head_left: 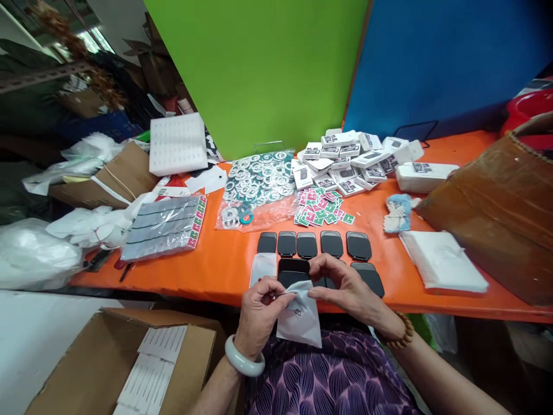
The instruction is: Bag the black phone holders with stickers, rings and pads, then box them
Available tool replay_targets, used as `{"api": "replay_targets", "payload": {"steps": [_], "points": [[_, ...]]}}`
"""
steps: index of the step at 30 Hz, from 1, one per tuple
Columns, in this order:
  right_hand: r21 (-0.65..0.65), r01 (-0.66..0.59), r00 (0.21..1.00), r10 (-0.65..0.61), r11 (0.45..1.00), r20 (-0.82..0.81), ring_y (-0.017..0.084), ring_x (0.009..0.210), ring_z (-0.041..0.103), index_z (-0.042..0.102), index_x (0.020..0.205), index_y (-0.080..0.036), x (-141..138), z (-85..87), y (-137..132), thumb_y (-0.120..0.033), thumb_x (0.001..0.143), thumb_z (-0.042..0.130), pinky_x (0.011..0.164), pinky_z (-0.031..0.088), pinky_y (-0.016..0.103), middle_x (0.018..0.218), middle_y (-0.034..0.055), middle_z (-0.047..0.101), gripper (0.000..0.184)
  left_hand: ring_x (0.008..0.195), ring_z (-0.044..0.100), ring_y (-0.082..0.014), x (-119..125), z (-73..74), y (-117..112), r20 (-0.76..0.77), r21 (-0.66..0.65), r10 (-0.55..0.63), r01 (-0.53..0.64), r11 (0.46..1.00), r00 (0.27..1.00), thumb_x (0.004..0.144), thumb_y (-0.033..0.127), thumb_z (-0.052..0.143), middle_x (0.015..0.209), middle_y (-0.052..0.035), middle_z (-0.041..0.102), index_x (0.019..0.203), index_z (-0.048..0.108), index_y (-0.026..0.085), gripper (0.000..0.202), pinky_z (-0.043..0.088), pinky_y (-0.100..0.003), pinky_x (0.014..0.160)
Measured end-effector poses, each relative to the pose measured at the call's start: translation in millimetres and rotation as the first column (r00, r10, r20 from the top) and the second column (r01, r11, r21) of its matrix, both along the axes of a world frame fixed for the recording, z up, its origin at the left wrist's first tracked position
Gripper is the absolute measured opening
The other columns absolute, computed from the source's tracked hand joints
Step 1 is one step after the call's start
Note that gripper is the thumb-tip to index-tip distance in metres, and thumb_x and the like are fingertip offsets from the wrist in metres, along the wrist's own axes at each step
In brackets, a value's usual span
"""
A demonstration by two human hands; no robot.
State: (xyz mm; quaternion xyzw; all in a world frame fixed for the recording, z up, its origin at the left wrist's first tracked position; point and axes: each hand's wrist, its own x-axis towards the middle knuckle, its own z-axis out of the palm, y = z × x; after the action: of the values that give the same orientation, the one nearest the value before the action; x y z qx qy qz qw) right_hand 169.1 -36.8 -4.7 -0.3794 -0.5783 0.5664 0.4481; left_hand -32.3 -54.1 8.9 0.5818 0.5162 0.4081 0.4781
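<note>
My left hand pinches a small white pouch by its upper edge, between thumb and fingers. The pouch hangs over the table's front edge and bears a small dark printed mark. Just above its mouth is a flat black rounded case, tilted, with the fingertips of my right hand at its right edge. My right thumb lies beside the pouch's top right corner. Behind my hands stands a row of similar black cases; more lie partly hidden under my right hand. Another white pouch lies flat at the left.
On the orange table lie a bag of white rings, pink and green cards, piled small white boxes and a white stack. A large carton stands right; an open carton sits lower left.
</note>
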Motion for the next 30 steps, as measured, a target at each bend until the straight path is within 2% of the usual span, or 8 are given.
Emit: {"api": "replay_targets", "payload": {"steps": [3,6,12,16,19,23,28,30], "points": [[0.041,0.041,0.998,-0.043,0.998,0.048,0.014,0.078,0.049,0.054,0.082,-0.021,1.4,1.7,-2.3,-0.033,0.083,0.064,0.071,0.042,0.029,0.083,-0.0001,0.051,0.015,0.066,0.048,-0.0113,2.6,-0.1,-0.7,-0.051,0.123,0.002,0.004,0.992,0.999,0.075,0.026,0.070,0.066,0.0022,0.053,0.067,0.061,0.018,0.015,0.041,-0.022,0.063],[0.063,0.039,0.997,-0.043,0.997,0.068,0.014,0.073,0.046,0.052,0.076,-0.021,0.1,2.2,-2.6,-0.033,0.088,0.057,0.067,0.039,0.028,0.078,-0.0005,0.049,0.018,0.066,0.049,-0.0113,5.5,-2.0,-1.8,-0.099,0.224,0.023,0.000,0.975,0.995,0.076,0.023,0.069,0.065,0.0022,0.053,0.067,0.061,0.019,0.014,0.042,-0.021,0.062],[0.100,0.072,0.993,-0.081,0.992,0.088,0.015,0.082,0.049,0.046,0.079,-0.022,-3.9,2.9,-5.2,-0.033,0.091,0.050,0.075,0.041,0.029,0.090,0.0020,0.051,0.018,0.067,0.055,-0.0117,9.8,-1.3,-1.2,-0.186,0.379,0.084,-0.008,0.926,0.979,0.077,0.021,0.068,0.067,0.0009,0.059,0.067,0.063,0.019,0.011,0.045,-0.022,0.064],[0.082,0.107,0.992,-0.111,0.991,0.052,0.018,0.096,0.053,0.046,0.080,-0.022,-5.5,5.7,-6.5,-0.035,0.091,0.051,0.085,0.044,0.032,0.103,0.0054,0.055,0.018,0.087,0.062,-0.0174,12.5,2.0,1.5,-0.156,0.319,0.104,-0.049,0.946,0.982,0.077,0.024,0.068,0.089,-0.0052,0.067,0.068,0.062,0.020,0.011,0.049,-0.029,0.080],[0.016,0.079,0.997,-0.079,0.997,0.001,0.018,0.093,0.055,0.047,0.081,-0.022,-6.9,6.8,-6.5,-0.038,0.091,0.050,0.077,0.048,0.031,0.108,0.0074,0.057,0.019,0.103,0.060,-0.0218,13.2,4.0,4.1,-0.032,0.243,0.065,-0.055,0.968,0.997,0.078,0.026,0.068,0.104,-0.0092,0.066,0.068,0.060,0.019,0.015,0.048,-0.036,0.090],[-0.068,0.058,0.995,-0.063,0.996,-0.073,0.014,0.075,0.053,0.045,0.081,-0.022,-10.6,2.8,-4.6,-0.039,0.091,0.051,0.063,0.047,0.026,0.100,0.0062,0.059,0.021,0.084,0.063,-0.0175,13.2,4.5,7.1,0.064,0.131,0.014,-0.023,0.991,0.998,0.078,0.025,0.067,0.086,-0.0056,0.066,0.067,0.059,0.018,0.016,0.051,-0.031,0.079],[-0.063,0.018,0.999,-0.020,0.998,-0.027,0.016,0.084,0.055,0.048,0.094,-0.023,-16.5,-9.5,1.5,-0.035,0.087,0.058,0.071,0.047,0.028,0.096,0.0030,0.057,0.017,0.079,0.061,-0.0152,12.7,-2.3,17.9,0.099,0.041,0.032,-0.036,0.998,0.995,0.077,0.027,0.068,0.082,-0.0042,0.064,0.064,0.057,0.017,0.020,0.051,-0.028,0.074],[-0.035,-0.053,0.996,0.056,0.998,0.072,0.015,0.083,0.055,0.047,0.107,-0.025,-20.2,-16.9,6.0,-0.030,0.082,0.063,0.073,0.046,0.028,0.096,0.0012,0.057,0.030,0.078,0.061,-0.0151,11.9,-7.8,25.9,0.113,-0.002,0.033,-0.033,0.999,0.993,0.076,0.028,0.068,0.080,-0.0040,0.064,0.064,0.056,0.016,0.021,0.051,-0.028,0.074]]}}
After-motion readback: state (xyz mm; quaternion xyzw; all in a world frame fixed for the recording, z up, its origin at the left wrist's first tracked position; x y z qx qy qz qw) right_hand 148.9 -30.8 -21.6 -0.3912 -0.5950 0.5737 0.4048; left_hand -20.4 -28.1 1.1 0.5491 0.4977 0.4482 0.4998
